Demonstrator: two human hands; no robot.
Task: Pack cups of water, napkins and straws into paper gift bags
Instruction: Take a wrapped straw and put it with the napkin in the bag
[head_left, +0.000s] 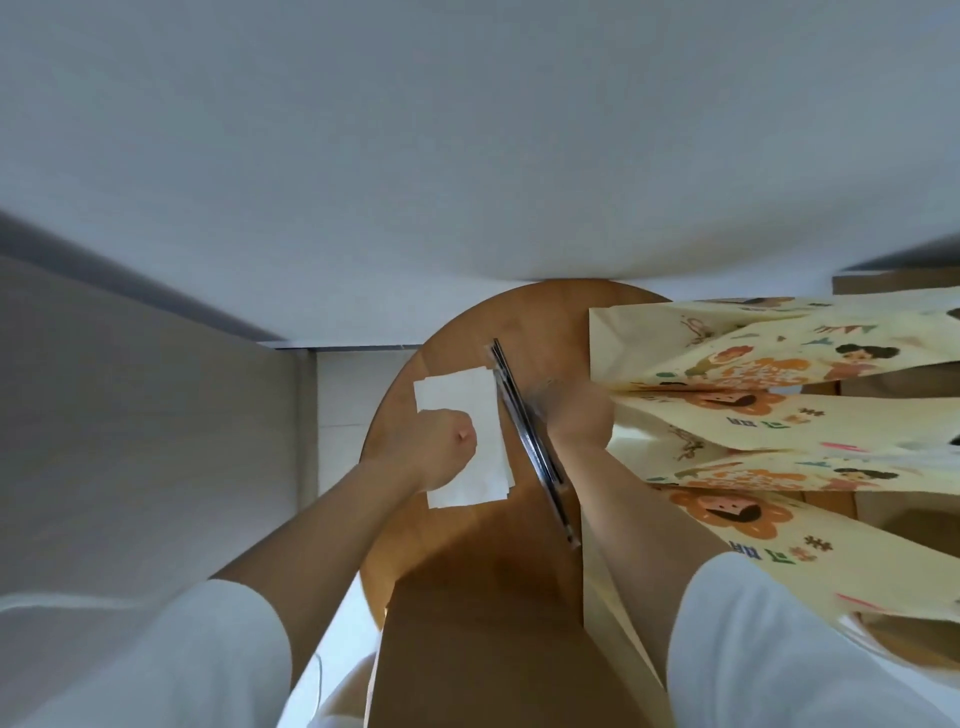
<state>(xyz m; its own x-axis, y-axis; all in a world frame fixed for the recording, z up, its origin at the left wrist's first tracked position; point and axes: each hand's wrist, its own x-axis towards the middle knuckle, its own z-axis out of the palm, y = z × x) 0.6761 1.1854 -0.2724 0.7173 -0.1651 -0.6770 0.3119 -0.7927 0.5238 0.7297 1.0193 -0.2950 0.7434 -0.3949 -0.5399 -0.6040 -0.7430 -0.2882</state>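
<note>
A stack of white napkins (467, 395) lies on the round wooden table (540, 317). My left hand (441, 447) sits on the stack with its fingers curled down onto the paper. To the right of the stack, a thin dark bundle of straws (540, 457) runs slantwise from far to near. My right hand (571, 410), blurred, closes its fingers on the bundle near its middle. Cream paper gift bags (779, 364) with cartoon prints stand open on the right, touching my right forearm. No cups of water are in view.
A brown cardboard piece (483, 623) lies at the table's near edge. The pale wall (467, 156) rises right behind the table, with white floor tiles (343, 395) on its left. White sleeves fill the lower corners.
</note>
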